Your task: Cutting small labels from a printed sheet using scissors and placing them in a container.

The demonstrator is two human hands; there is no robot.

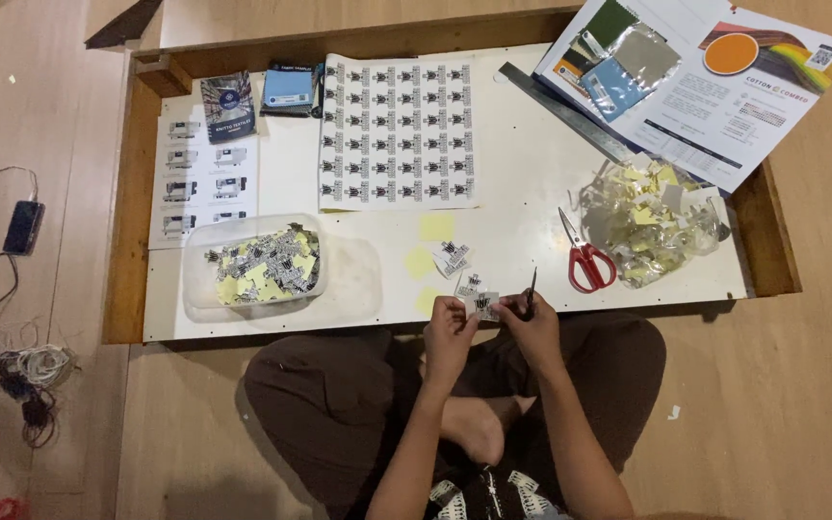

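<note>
My left hand (450, 320) pinches a small printed sticker strip (481, 305) between thumb and fingers, closed on its left end; my right hand (524, 316) is wrapped shut around a pair of dark scissors (531, 289), blades pointing up and away from me, right at the strip's right edge; I can't tell whether the blades are open or touching the paper; both hands sit just past the near edge of the low white table (522, 183), above my crossed legs.

Just beyond the hands, a few cut sticker pieces (453, 258) lie on the table among small yellow backing squares (437, 227); to the right, red-handled scissors (585, 258) lie flat, closed, apart from my hand; further right, a clear bag of yellow and white paper offcuts (657, 217).

To the left of the hands, a clear plastic tub (347, 279) holds a heap of cut stickers (267, 265) in its left half.

At the middle of the table, a full uncut sticker sheet (397, 133); left of it a printed sheet with machine pictures (204, 178), a dark booklet (228, 104) and a blue card pack (291, 89); a metal ruler (565, 111) lies diagonally at the far right, partly under an open fabric swatch folder (705, 72).

On the floor far left, a phone on a cable (23, 226) and a tangle of cords (31, 371).
</note>
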